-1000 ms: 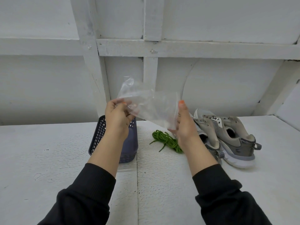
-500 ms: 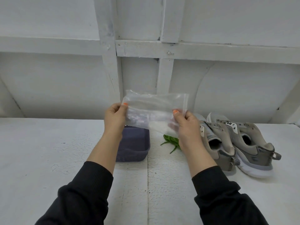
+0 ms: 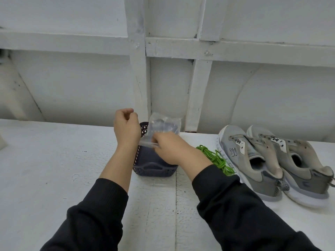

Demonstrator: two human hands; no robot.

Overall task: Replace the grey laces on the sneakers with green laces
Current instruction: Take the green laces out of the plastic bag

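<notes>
Surface (image 3: 54,178): white, rough-textured, one seam running front to back. Behind it, a white panelled wall (image 3: 72,87) with beams.

Sneakers (image 3: 253,165): 2, grey, side by side at right.
Green laces (image 3: 215,158): 1 bundle, between the basket and the sneakers.
Basket (image 3: 154,169): 1, dark, perforated.
Plastic bag (image 3: 164,125): 1, clear.

Right hand (image 3: 170,151): pinches the bag over the basket.
Left hand (image 3: 126,129): fingers curled, nothing seen in them.

Half a second earlier both hands held the bag stretched out higher up; the left has since let go.
</notes>
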